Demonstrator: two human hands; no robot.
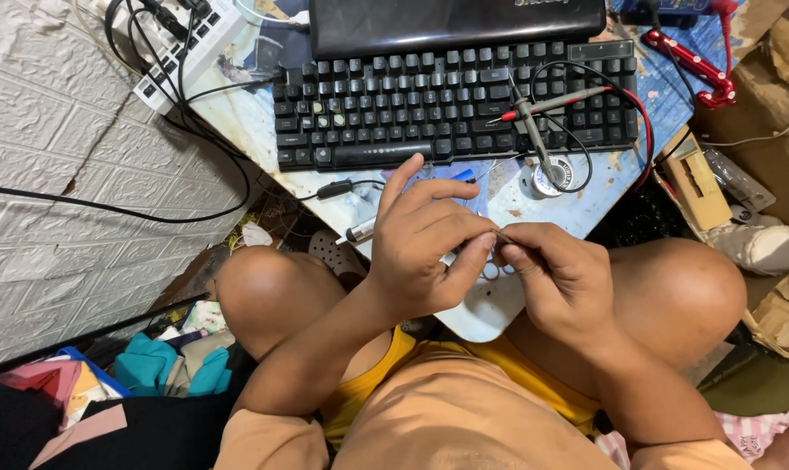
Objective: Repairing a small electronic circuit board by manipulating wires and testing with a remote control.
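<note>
Single head-worn view, looking steeply down from above the seated person's chest onto lap and knees, facing forward toward the tabletop [586, 204] edge. Near range: left hand [425, 252] and right hand [560, 278] sit mid-frame, close below the lens, with the black keyboard [447, 100] across the top. White brick-pattern wall [55, 165] runs along the left edge; no second view to overlap.
</note>
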